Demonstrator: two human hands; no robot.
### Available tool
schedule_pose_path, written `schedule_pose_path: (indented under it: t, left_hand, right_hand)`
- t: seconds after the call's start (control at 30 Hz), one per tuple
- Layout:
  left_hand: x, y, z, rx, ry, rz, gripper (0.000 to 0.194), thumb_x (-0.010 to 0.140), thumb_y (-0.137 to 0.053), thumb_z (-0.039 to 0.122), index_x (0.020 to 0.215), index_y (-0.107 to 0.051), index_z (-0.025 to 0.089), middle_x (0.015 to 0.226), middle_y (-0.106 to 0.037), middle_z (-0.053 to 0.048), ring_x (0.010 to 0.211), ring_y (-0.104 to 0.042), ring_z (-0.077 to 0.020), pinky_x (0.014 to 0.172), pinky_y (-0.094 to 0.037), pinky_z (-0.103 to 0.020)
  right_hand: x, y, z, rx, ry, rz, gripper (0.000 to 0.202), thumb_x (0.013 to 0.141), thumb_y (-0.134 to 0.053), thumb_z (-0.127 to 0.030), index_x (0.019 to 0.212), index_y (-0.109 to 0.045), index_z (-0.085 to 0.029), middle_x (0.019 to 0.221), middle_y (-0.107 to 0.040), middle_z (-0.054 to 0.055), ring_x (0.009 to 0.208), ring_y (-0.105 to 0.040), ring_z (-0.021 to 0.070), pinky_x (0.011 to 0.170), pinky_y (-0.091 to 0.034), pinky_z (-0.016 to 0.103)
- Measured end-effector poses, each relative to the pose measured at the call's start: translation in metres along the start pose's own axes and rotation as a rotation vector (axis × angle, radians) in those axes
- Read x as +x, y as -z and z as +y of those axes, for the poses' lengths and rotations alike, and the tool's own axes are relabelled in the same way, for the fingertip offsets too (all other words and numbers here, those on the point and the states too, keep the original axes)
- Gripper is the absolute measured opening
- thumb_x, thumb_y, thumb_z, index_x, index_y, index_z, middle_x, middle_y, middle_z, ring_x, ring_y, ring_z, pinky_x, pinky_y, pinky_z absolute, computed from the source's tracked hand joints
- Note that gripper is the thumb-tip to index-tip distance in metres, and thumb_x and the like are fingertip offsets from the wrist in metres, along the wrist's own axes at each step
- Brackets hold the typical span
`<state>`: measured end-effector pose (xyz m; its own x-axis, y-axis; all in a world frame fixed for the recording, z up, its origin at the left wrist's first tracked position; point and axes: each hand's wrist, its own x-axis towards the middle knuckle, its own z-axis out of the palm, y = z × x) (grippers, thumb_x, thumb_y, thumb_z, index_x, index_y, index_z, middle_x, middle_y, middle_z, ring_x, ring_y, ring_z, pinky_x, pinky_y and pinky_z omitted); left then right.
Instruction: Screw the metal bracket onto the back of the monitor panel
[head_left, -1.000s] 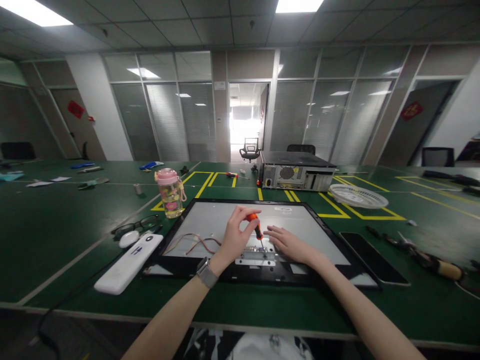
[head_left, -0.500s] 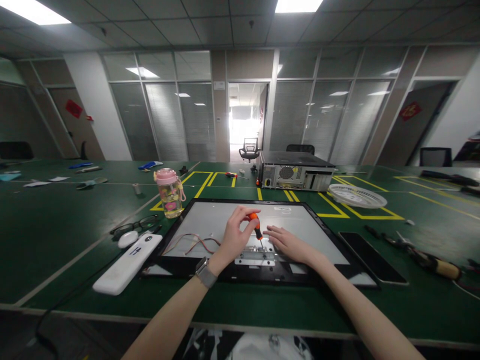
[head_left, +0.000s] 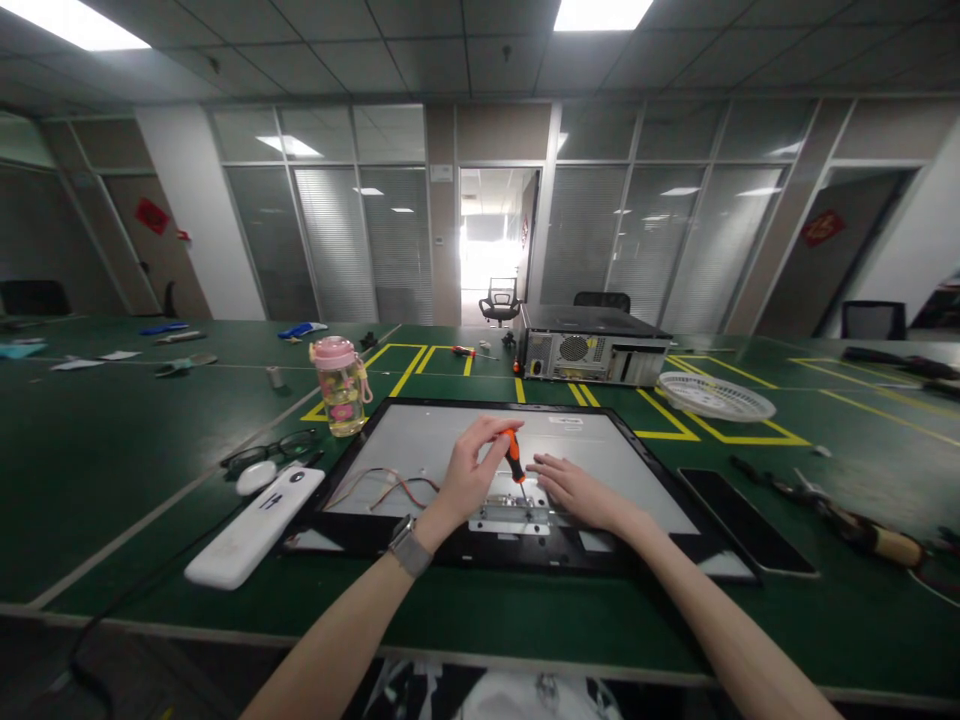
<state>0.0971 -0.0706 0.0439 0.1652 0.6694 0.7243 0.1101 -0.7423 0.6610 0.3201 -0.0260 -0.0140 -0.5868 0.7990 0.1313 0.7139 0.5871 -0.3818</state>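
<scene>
A flat display panel with a black frame lies on the green table. Near its front edge sits a metal bracket. My left hand, with a watch on its wrist, grips an orange and black screwdriver by the handle. The screwdriver leans slightly, its tip down at the bracket. My right hand lies spread on the panel, just right of the bracket, holding nothing. Thin wires curl over the panel's left part.
Left of the panel are a white device, a white mouse, glasses and a pink bottle. Behind stands a computer case beside a white basket. A phone and tools lie at right.
The screwdriver's handle has shifted very slightly, and my left hand's fingers have moved a little around it. My right hand is practically unmoved.
</scene>
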Motion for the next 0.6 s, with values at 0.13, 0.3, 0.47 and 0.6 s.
schedule_pose_path:
  t: [0.13, 0.3, 0.47, 0.6]
  left_hand:
    - [-0.0005, -0.0022, -0.0006, 0.029, -0.011, 0.028, 0.024, 0.093, -0.057, 0.029, 0.110, -0.071, 0.020, 0.093, -0.060, -0.006, 0.088, -0.059, -0.0170, 0.086, -0.049, -0.032]
    - [-0.0008, -0.0022, -0.0007, -0.027, 0.026, -0.012, 0.029, 0.097, -0.048, 0.028, 0.120, -0.064, 0.020, 0.105, -0.065, -0.008, 0.098, -0.061, -0.0184, 0.090, -0.048, -0.033]
    - [0.0000, -0.0025, -0.0031, 0.032, -0.022, 0.016, 0.023, 0.091, -0.059, 0.028, 0.110, -0.070, 0.022, 0.098, -0.061, -0.006, 0.090, -0.059, -0.0164, 0.085, -0.050, -0.031]
    - [0.0010, -0.0031, -0.0030, 0.034, -0.023, 0.000, 0.025, 0.090, -0.059, 0.025, 0.114, -0.068, 0.021, 0.093, -0.062, -0.004, 0.085, -0.059, -0.0151, 0.082, -0.050, -0.030]
  right_hand:
    - [0.0000, 0.0007, -0.0010, 0.000, 0.006, 0.002, 0.054, 0.101, -0.027, -0.046, 0.138, -0.054, -0.018, 0.149, -0.047, 0.013, 0.142, -0.035, 0.0277, 0.117, -0.024, 0.049]
    - [0.0001, 0.0016, -0.0024, 0.004, 0.013, 0.001, 0.054, 0.101, -0.027, -0.046, 0.139, -0.053, -0.017, 0.149, -0.047, 0.013, 0.141, -0.036, 0.0277, 0.117, -0.025, 0.049]
    - [0.0004, 0.0008, -0.0013, 0.014, 0.021, 0.004, 0.054, 0.101, -0.027, -0.046, 0.139, -0.053, -0.018, 0.147, -0.049, 0.012, 0.142, -0.035, 0.0275, 0.118, -0.024, 0.049]
    - [0.0006, -0.0002, 0.0004, 0.006, 0.015, 0.005, 0.055, 0.101, -0.027, -0.046, 0.139, -0.054, -0.018, 0.148, -0.048, 0.014, 0.142, -0.035, 0.0278, 0.118, -0.023, 0.050]
